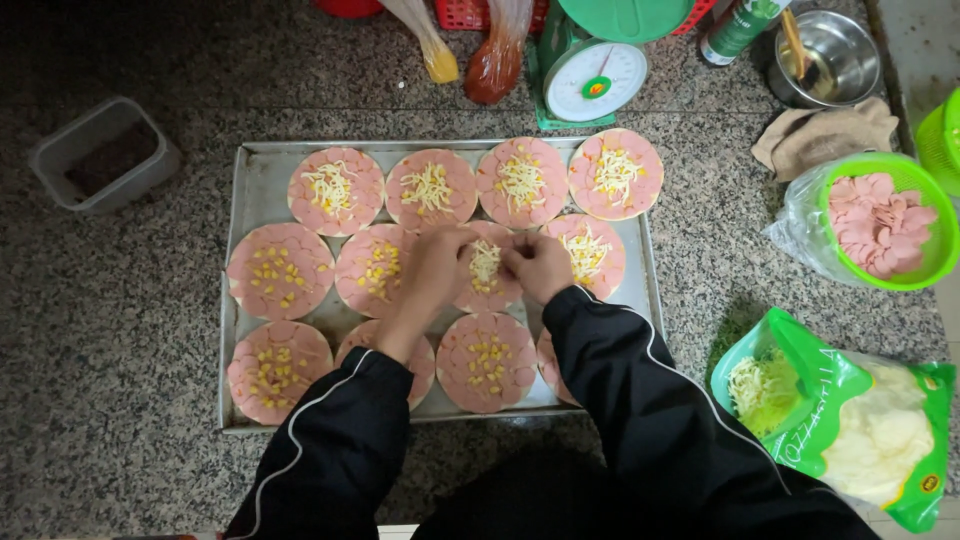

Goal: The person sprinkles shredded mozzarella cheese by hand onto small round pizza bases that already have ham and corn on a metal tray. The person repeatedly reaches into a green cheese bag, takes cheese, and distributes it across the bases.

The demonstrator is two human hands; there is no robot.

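Hands: left hand (437, 262) and right hand (538, 265) pinch shredded cheese (485, 262) over the small pizza (488, 290) between them. Shreds look light, soft and clingy, best taken in loose fingertip pinches. Metal tray (252, 180) lies beneath.

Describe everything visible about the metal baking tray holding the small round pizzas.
The rectangular grey metal baking tray lies flat on the speckled granite counter, low-rimmed and dull. It carries three rows of small round pizzas covered in pink sausage slices, some with corn, some with shredded cheese. Both forearms reach over its near edge.
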